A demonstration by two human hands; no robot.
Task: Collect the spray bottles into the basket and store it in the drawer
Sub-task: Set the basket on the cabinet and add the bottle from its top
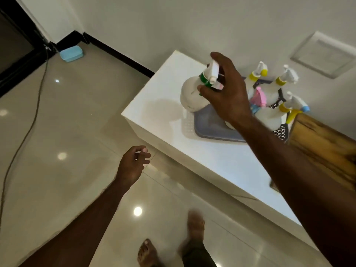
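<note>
Currently the right hand (225,93) is gripping the neck of a round white spray bottle with a green collar (192,93), fingers wrapped just under the trigger head, and is holding it tilted over the near left corner of the grey basket (210,130). The bottle's base is looking as if it is just at the basket's rim, though whether it is touching or hanging clear I cannot tell. The left hand (133,162) is hanging out over the floor, away from the cabinet, fingers loosely curled and holding nothing.

Three bottles with yellow collars (277,91) and a smaller pink one (259,97) are already standing in the far part of the basket, which is sitting on the white cabinet top (163,116). So the collecting step is looking nearly done (no other loose bottle is showing on the cabinet).

The next move is calling for the bottle to be set upright into the free near corner and released without knocking its neighbours. After that both hands are likely needed on the basket, and the drawer itself is not in view.
</note>
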